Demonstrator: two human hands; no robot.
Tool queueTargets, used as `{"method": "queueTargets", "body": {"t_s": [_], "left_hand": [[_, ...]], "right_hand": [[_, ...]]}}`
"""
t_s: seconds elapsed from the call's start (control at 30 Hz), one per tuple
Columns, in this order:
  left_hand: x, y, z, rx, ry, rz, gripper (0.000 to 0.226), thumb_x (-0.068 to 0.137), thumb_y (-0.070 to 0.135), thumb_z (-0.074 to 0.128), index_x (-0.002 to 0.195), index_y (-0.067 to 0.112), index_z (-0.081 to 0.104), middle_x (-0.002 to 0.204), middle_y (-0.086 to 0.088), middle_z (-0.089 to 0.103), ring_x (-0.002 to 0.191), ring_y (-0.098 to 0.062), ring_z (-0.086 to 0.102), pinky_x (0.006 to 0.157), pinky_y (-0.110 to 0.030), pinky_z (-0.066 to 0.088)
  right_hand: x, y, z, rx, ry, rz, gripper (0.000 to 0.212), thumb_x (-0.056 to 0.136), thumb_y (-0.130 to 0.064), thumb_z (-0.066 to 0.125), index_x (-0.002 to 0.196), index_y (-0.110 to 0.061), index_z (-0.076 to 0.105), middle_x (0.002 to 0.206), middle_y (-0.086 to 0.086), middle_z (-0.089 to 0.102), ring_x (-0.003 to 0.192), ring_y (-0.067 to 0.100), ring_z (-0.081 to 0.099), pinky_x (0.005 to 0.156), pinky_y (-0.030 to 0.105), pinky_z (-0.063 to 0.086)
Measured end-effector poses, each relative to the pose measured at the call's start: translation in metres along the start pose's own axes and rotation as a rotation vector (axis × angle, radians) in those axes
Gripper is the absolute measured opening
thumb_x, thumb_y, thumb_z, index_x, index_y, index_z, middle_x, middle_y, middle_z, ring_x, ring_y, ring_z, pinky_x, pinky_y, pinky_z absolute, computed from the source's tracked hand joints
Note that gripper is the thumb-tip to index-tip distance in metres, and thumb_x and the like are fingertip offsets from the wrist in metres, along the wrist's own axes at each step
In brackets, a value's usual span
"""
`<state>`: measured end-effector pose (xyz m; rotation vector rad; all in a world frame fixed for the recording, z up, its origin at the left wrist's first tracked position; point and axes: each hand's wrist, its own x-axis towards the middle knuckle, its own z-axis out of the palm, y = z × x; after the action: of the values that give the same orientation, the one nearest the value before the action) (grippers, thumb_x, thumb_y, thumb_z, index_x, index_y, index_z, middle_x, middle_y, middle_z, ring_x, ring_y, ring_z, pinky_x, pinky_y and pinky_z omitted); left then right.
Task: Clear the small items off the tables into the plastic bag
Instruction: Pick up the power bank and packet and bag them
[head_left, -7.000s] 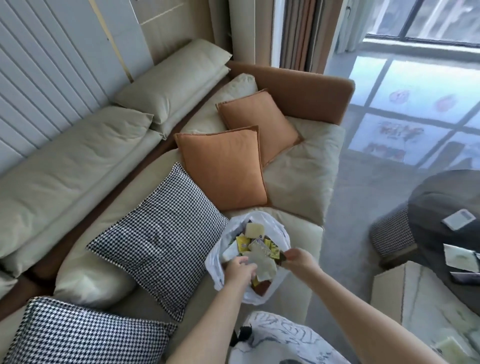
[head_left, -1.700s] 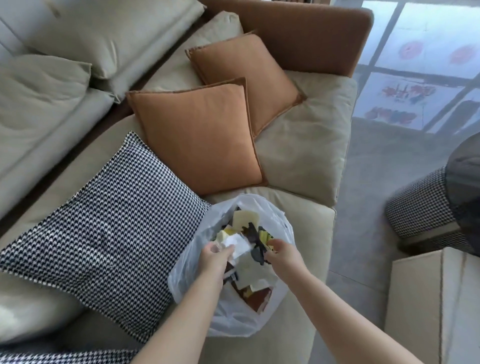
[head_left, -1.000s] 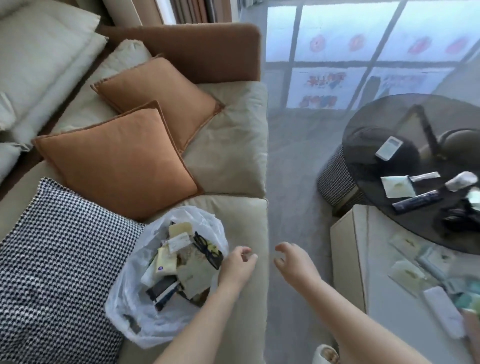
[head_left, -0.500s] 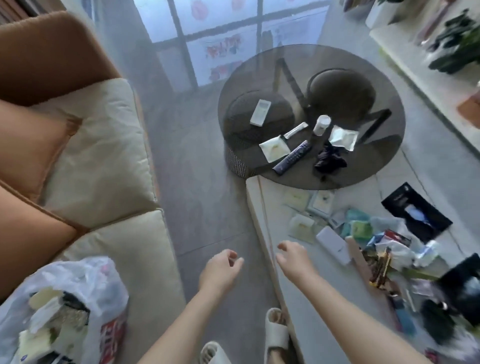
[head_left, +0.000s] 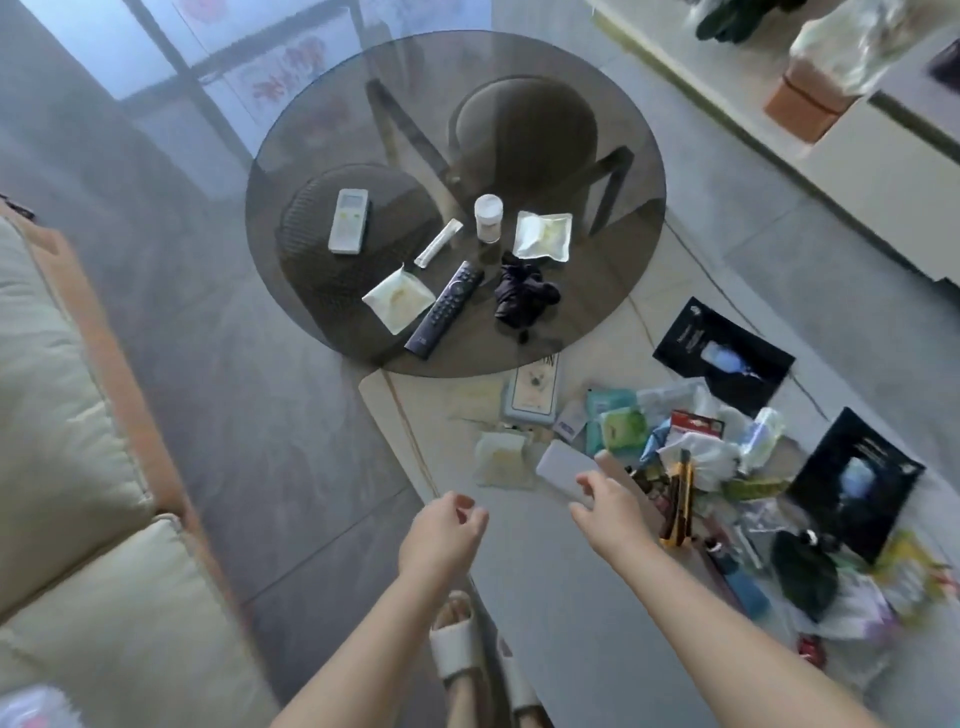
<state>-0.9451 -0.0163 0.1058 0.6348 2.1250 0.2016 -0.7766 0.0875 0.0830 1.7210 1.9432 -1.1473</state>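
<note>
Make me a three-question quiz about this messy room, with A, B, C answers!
1. Where is the white remote?
A. round glass table
B. sofa
C. floor

2. How many remotes lie on that table?
A. one
B. two
C. four

3. What is the right hand holding?
A. a bottle
B. a bag
C. nothing

Answers: 1 A, it lies on the glass top. 2 B, the white one and the black remote. 3 C, its fingers hover loose above the white box, like the empty left hand.

A glossy smoked-glass round table (head_left: 613, 171) overlaps a matt pale stone-look table (head_left: 571, 597); the sofa (head_left: 78, 467) looks smooth.
</note>
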Motion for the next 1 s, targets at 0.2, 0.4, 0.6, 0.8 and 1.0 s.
{"method": "queueTargets", "body": {"t_s": [0.2,0.4,0.6,0.8,1.0], "left_hand": [[0.070,0.007,0.042,-0.061,-0.040,-0.053,0.050,0.090,0.037,0.052,0.136,0.018,0.045,0.134,-0.004,0.050,0.121,-0.020,0.051,0.094,-0.032,0.043],[0.127,0.003,0.073,-0.110,0.070,-0.109,0.063,0.089,0.036,0.058,0.142,0.013,0.035,0.138,-0.009,0.043,0.128,-0.026,0.043,0.105,-0.037,0.036],[0.158,0.009,0.085,-0.179,0.098,-0.135,0.070,0.078,0.037,0.073,0.133,0.010,0.041,0.127,-0.011,0.052,0.121,-0.028,0.049,0.103,-0.042,0.040],[0.165,0.011,0.092,-0.127,0.074,-0.185,0.055,0.077,0.040,0.073,0.116,0.009,0.051,0.117,-0.011,0.058,0.112,-0.030,0.055,0.094,-0.040,0.045],[0.149,0.008,0.088,0.065,0.025,-0.043,0.031,0.086,0.037,0.063,0.095,0.009,0.056,0.105,-0.011,0.052,0.106,-0.031,0.051,0.085,-0.037,0.042]], "right_hand": [[0.051,0.019,0.030,-0.054,-0.051,-0.014,0.050,0.091,-0.025,0.055,0.137,-0.018,0.039,0.139,0.004,0.048,0.129,0.022,0.043,0.104,0.036,0.039],[0.095,0.032,0.053,-0.169,0.019,-0.021,0.059,0.089,-0.030,0.059,0.141,-0.017,0.034,0.146,0.003,0.038,0.137,0.021,0.029,0.111,0.034,0.030],[0.109,0.037,0.064,-0.287,0.127,0.000,0.068,0.089,-0.026,0.058,0.146,-0.019,0.022,0.155,0.000,0.019,0.143,0.019,0.018,0.113,0.034,0.022],[0.115,0.038,0.065,-0.338,0.183,0.080,0.065,0.084,-0.036,0.063,0.138,-0.019,0.032,0.133,0.006,0.042,0.126,0.024,0.037,0.105,0.034,0.028],[0.113,0.036,0.061,-0.235,0.126,0.138,0.049,0.081,-0.039,0.068,0.115,-0.012,0.046,0.121,0.010,0.045,0.111,0.028,0.048,0.089,0.033,0.038]]}}
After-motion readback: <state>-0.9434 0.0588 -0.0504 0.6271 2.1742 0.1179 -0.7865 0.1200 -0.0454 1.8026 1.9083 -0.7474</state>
